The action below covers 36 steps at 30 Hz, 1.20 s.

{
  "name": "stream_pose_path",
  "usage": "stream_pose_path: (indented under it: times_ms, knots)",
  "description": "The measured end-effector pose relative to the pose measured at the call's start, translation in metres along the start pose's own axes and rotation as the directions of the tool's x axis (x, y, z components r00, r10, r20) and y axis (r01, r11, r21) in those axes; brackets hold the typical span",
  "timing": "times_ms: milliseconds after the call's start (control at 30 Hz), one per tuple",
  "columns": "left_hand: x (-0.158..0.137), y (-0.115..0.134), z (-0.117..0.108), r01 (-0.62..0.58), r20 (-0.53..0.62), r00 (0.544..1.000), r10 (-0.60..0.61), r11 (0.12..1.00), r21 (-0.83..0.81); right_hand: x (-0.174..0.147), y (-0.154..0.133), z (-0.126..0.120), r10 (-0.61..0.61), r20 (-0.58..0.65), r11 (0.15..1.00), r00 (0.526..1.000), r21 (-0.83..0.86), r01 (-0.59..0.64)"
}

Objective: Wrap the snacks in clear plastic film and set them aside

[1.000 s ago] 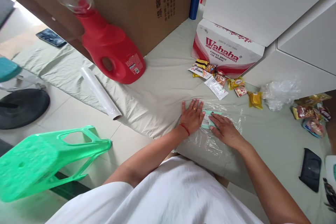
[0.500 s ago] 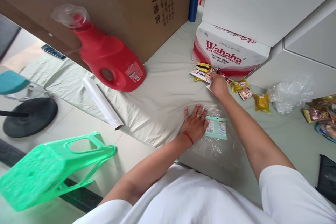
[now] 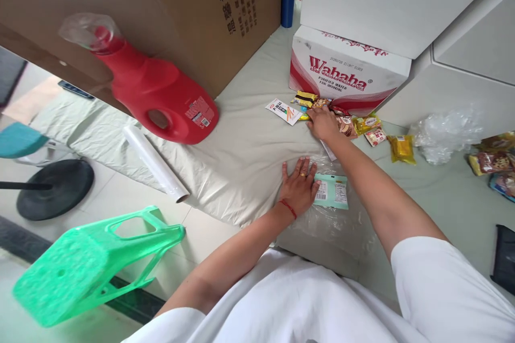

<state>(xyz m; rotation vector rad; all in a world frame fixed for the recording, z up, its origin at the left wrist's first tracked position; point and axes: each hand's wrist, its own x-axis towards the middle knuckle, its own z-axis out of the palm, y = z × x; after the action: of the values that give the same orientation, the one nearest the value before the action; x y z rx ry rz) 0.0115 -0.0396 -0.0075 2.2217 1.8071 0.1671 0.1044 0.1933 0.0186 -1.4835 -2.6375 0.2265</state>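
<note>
My left hand (image 3: 298,185) lies flat with its fingers spread, on a sheet of clear plastic film (image 3: 322,225). Its fingertips border a mint-green packet (image 3: 340,193) that rests on the film with its printed label up. Farther forward, my right hand (image 3: 323,122) reaches down onto a heap of snack packets, fingers stretched out over them. Left of that hand lies a white snack packet (image 3: 284,111) with orange sticks pictured on it. A yellow-and-black packet (image 3: 303,98) sits just beyond, and a brown packet (image 3: 346,126) shows at the right. Packets under my palm are partly hidden.
Behind the heap stands a Wahaha water carton (image 3: 346,72). More yellow packets (image 3: 401,148) and crumpled clear plastic (image 3: 446,131) lie to the right. At left are a red jug (image 3: 164,99), a white roll (image 3: 155,163), a green stool (image 3: 68,270) and a big cardboard box (image 3: 181,21).
My right hand has shifted slightly left and its fingers have opened out. The white packet now lies farther left, apart from the hand. My left hand stays in place.
</note>
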Motion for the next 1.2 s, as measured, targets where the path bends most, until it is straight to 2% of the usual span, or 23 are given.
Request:
stream_pose_path:
  times_ms: [100,200,233,300,400,433,500,600,700,800,933,1033,1133,1200]
  knots:
    - [0.0,0.0,0.001,0.002,-0.009,1.0,-0.002,1.0,0.003,-0.007,-0.01,-0.012,0.002,-0.042,0.999,0.999,-0.038,-0.003]
    - [-0.001,0.001,0.0,-0.002,-0.025,1.0,0.002,1.0,-0.014,-0.05,-0.001,-0.029,0.007,-0.153,1.0,0.988,0.018,-0.004]
    - [-0.001,0.001,0.0,-0.003,-0.027,1.0,0.003,1.0,-0.02,-0.072,0.006,-0.033,0.052,-0.191,0.997,0.98,0.073,-0.039]
    - [0.0,0.001,0.0,-0.004,-0.029,1.0,0.003,0.999,-0.032,-0.125,0.025,-0.037,0.235,-0.246,0.953,0.94,0.251,-0.172]
    - [0.0,0.0,-0.001,-0.005,-0.023,1.0,0.004,0.999,-0.05,-0.209,0.048,-0.036,0.51,-0.181,0.779,0.841,0.512,-0.362]
    - [0.0,0.0,-0.001,-0.006,-0.021,1.0,0.005,0.998,-0.056,-0.232,0.05,-0.035,0.562,-0.15,0.723,0.813,0.566,-0.396]
    - [0.0,-0.001,-0.001,0.0,-0.02,1.0,-0.002,0.998,-0.064,-0.268,0.044,-0.033,0.588,-0.12,0.672,0.8,0.623,-0.4]
    - [0.001,-0.001,-0.002,0.02,-0.023,0.999,-0.022,0.997,-0.077,-0.288,0.02,-0.033,0.493,-0.171,0.729,0.853,0.617,-0.297]
    - [0.001,-0.002,-0.003,0.035,-0.028,0.999,-0.038,0.994,-0.108,-0.279,-0.005,-0.027,0.28,-0.232,0.862,0.932,0.487,-0.138]
    - [0.001,-0.003,-0.004,0.06,-0.041,0.997,-0.067,0.986,-0.156,-0.265,-0.017,-0.01,0.102,-0.166,0.95,0.981,0.308,-0.047]
    - [0.001,-0.003,-0.003,0.07,-0.051,0.996,-0.079,0.984,-0.162,-0.259,-0.019,0.006,-0.008,-0.053,0.992,0.999,0.124,0.015]
    - [0.001,-0.002,-0.002,0.052,-0.061,0.996,-0.061,0.989,-0.137,-0.255,-0.015,0.002,-0.113,0.049,0.993,0.992,0.027,0.111]
    - [0.001,-0.003,0.0,0.046,-0.073,0.996,-0.056,0.989,-0.139,-0.251,-0.012,-0.008,-0.126,0.151,0.991,0.981,-0.016,0.129]
    - [0.001,-0.004,0.001,0.042,-0.082,0.995,-0.055,0.988,-0.152,-0.252,-0.012,-0.012,-0.123,0.167,0.991,0.978,-0.032,0.13]
